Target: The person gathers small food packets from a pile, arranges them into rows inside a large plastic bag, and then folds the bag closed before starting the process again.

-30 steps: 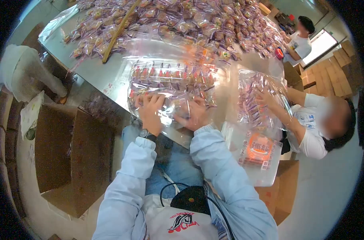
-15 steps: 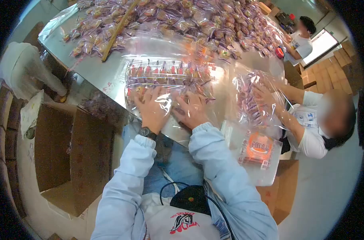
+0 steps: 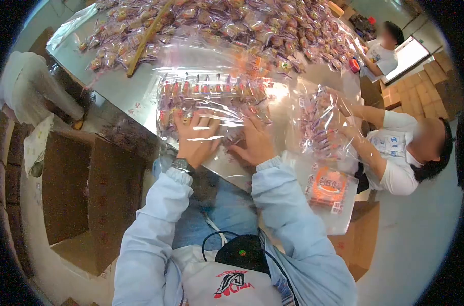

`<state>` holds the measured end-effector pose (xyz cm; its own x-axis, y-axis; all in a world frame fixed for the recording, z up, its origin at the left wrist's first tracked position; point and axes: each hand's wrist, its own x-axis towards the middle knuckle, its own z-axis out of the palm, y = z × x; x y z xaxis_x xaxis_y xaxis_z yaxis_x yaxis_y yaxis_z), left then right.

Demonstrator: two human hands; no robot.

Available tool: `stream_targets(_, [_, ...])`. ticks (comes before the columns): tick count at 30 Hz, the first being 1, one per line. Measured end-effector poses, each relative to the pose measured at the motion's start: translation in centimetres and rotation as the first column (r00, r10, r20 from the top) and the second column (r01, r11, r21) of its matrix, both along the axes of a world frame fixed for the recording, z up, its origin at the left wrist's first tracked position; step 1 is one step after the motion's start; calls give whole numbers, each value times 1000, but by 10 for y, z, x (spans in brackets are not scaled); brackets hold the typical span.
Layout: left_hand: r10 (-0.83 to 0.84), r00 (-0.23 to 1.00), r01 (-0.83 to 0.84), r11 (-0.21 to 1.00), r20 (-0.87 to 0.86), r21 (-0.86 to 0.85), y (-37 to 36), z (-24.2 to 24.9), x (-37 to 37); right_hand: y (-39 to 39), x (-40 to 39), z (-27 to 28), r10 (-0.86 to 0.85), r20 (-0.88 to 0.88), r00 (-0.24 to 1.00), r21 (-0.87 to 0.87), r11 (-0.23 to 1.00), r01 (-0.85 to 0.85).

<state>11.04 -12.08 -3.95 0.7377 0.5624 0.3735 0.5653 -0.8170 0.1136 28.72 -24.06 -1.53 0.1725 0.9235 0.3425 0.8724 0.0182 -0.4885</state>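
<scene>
Rows of small wrapped packets [image 3: 211,90] lie side by side under a large clear plastic bag [image 3: 191,61] at the table's near edge. My left hand [image 3: 197,136], with a dark watch at the wrist, rests with spread fingers on the near row. Streaks of glare from the film cross its back. At the right end of that row, my right hand [image 3: 255,138] lies with its fingers stretched forward and its thumb apart. To the right, a co-worker's hands [image 3: 339,127] are at another clear bag of packets [image 3: 313,120].
A large heap of wrapped packets [image 3: 273,30] covers the back of the metal table [image 3: 121,97], with a yellow stick [image 3: 149,38] along its left. Printed flat bags [image 3: 330,191] lie at the right corner. An open cardboard box [image 3: 114,194] stands at left. Another person [image 3: 382,53] is at far right.
My right hand has shifted a little right, its fingers straighter and the thumb apart. My left hand has moved slightly, staying on the packets. The co-worker's hands have shifted about their bag.
</scene>
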Motion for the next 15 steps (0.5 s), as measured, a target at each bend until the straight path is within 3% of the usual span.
stream_targets(5, [-49,998,45,990,27,130,0,-2,0,5,4,-7,-42,344,938,-43,997,61])
stream_targets(8, [-40,999,38,996,12,85,2,-7,2,3,8,-3,58,281,958,-66,997,-41])
stream_targets(9, [-19,1000,19,999,-3,47,-3,5,0,4,16,-6,95,373,923,-101,993,-62])
stream_targets(12, [-9,1000,9,1000,25,1,-4,7,1,-5,15,-19,58,393,918,-56,998,-39])
stream_targets(15, [-62,993,57,997,99,55,2,-2,-2,-3,12,-30,38,180,983,56,997,-48])
